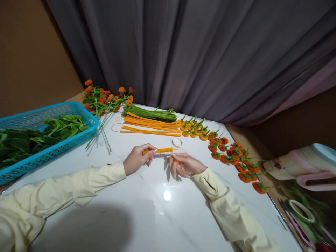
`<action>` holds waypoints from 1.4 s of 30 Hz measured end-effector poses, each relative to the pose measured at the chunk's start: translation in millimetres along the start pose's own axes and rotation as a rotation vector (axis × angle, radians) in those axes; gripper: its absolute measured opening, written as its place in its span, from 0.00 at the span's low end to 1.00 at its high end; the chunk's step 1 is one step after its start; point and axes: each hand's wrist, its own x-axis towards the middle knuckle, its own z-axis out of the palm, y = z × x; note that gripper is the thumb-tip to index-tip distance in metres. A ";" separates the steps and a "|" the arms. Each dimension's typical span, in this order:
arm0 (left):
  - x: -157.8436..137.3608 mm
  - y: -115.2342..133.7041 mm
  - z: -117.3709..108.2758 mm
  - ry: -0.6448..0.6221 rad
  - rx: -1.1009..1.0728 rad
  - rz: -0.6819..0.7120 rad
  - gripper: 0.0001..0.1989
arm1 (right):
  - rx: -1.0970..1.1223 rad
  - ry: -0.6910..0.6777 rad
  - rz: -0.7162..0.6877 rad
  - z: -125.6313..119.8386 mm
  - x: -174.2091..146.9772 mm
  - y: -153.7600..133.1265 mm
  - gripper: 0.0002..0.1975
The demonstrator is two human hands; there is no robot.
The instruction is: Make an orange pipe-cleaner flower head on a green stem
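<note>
Between my two hands is a yellow-orange pipe cleaner (165, 150), wound in a tight coil around a thin rod (177, 149) whose tip sticks out to the right. My left hand (138, 159) is closed around the coil's left part, thumb and fingers pressed together. With a pinch, my right hand (187, 164) grips the loose end of the same pipe cleaner just below the rod's tip. Straight yellow-orange pipe cleaners (151, 131) lie beyond the hands, beside a bundle of green pipe cleaners (151, 112). A small white ring (177, 142), perhaps a tape roll, lies just past the coil.
At left stands a blue basket (90, 127) of green leaves. Finished orange flowers (105, 96) lie at the back left. Several yellow flower heads (193, 133) and orange flower heads (244, 177) line the right. A tumbler (291, 162), green tape (301, 210) and scissors (299, 225) lie beyond the table's right edge.
</note>
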 end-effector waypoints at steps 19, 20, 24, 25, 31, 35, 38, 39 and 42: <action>6.8 6.2 -8.1 -0.030 0.303 0.048 0.13 | -0.109 -0.083 0.189 0.8 -6.8 -10.0 0.16; 6.6 7.8 -8.6 -0.053 0.283 0.027 0.13 | -0.111 -0.097 0.206 0.5 -7.4 -10.5 0.16; 4.9 12.6 -10.5 -0.195 0.164 -0.146 0.13 | -0.153 -0.197 0.302 -0.6 -11.2 -13.5 0.16; 4.6 13.1 -10.9 -0.228 0.142 -0.175 0.13 | -0.166 -0.211 0.318 -0.7 -12.2 -14.5 0.16; 7.1 12.5 -14.6 -0.396 0.019 -0.286 0.12 | -0.269 -0.209 0.367 1.3 -16.6 -18.0 0.15; 7.7 11.7 -17.2 -0.489 -0.070 -0.328 0.11 | -0.294 -0.210 0.337 4.6 -17.4 -17.7 0.16; 6.9 10.6 -17.8 -0.543 -0.123 -0.350 0.11 | -0.292 -0.223 0.320 5.5 -17.4 -17.3 0.16; 6.8 10.2 -17.9 -0.556 -0.152 -0.362 0.11 | -0.283 -0.230 0.314 5.4 -17.5 -17.1 0.16; 7.8 9.1 -18.2 -0.579 -0.245 -0.406 0.12 | -0.245 -0.249 0.278 4.1 -18.6 -15.8 0.15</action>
